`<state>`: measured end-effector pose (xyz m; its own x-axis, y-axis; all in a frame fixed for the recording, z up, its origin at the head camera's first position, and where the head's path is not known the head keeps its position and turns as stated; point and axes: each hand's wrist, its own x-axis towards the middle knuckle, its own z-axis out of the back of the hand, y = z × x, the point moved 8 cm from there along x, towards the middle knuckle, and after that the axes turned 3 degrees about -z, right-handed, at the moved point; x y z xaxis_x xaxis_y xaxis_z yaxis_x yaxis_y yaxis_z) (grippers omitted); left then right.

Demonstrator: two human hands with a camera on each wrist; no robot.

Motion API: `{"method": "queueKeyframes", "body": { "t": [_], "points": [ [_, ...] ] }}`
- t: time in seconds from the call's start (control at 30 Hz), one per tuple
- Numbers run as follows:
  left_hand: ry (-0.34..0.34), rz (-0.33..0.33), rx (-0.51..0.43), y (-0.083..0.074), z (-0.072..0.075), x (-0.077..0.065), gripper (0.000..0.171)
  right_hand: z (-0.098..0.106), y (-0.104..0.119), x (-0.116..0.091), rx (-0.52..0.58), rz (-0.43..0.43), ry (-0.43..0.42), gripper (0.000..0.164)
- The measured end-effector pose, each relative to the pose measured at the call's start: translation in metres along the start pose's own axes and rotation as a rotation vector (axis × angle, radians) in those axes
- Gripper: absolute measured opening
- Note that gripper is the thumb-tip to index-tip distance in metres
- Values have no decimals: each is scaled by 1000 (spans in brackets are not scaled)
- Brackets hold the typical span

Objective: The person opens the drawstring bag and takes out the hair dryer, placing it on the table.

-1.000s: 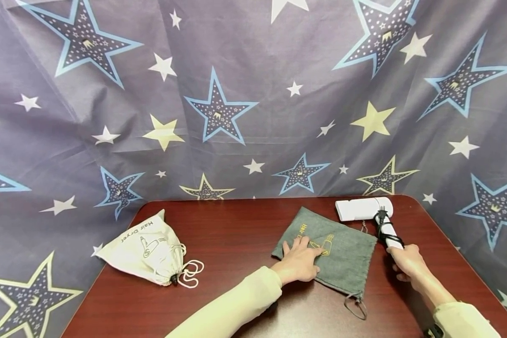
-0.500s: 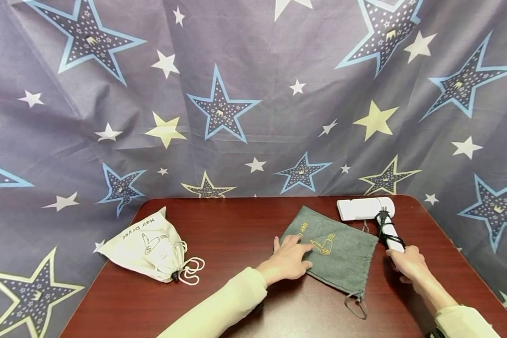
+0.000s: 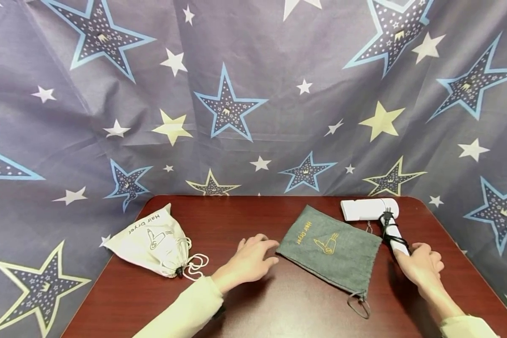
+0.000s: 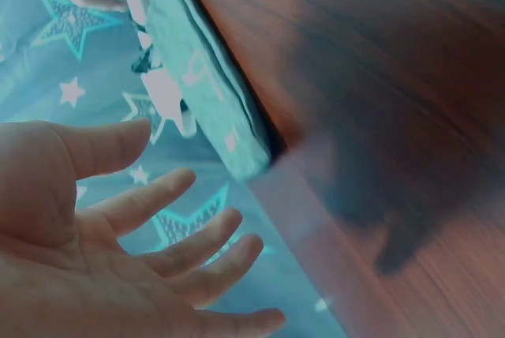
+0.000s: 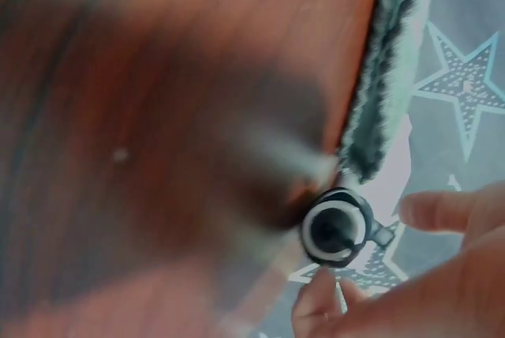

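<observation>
My left hand (image 3: 247,260) hovers over the table with its fingers spread and nothing in them, just left of a grey drawstring bag (image 3: 338,256). The bag lies flat, printed "Hair Dryer" with a yellow dryer drawing. In the left wrist view the left palm (image 4: 102,251) faces the camera. A white hair dryer (image 3: 365,210) lies behind the bag's right side, its black cord (image 3: 387,225) wound round the handle. My right hand (image 3: 422,267) is at the handle's end, fingers loose. In the right wrist view the thumb (image 5: 438,212) stands apart from the round handle end (image 5: 335,229).
A cream drawstring bag (image 3: 152,241) with the same kind of print sits at the table's left, its white cord (image 3: 196,265) trailing right. The dark red wooden table (image 3: 219,216) ends at a grey curtain (image 3: 253,141) with stars.
My left hand has lifted off the grey bag and moved left. The right hand has loosened from the dryer's handle and shifted slightly right. The head view has turned a little left.
</observation>
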<state>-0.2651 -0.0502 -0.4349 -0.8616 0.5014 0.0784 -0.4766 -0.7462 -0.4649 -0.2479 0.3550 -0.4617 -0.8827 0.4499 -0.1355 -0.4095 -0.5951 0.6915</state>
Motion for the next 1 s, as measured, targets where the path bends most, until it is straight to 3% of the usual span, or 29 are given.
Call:
{"method": "queueKeyframes", "body": {
  "t": [0.2, 0.5, 0.7, 0.83, 1.0],
  "points": [
    [-99, 11, 6, 21, 26, -33, 31, 2, 27, -15, 40, 96, -60, 61],
    [-235, 158, 20, 55, 62, -89, 31, -15, 65, -38, 28, 249, 3, 44],
    [-377, 194, 46, 72, 79, -115, 31, -27, 73, -44, 17, 272, 80, 40],
    [-477, 254, 110, 86, 88, -133, 33, -34, 70, -48, 4, 272, 103, 36],
    [-452, 361, 147, 106, 93, -156, 39, -41, 74, -51, 19, 291, 128, 35]
  ]
}}
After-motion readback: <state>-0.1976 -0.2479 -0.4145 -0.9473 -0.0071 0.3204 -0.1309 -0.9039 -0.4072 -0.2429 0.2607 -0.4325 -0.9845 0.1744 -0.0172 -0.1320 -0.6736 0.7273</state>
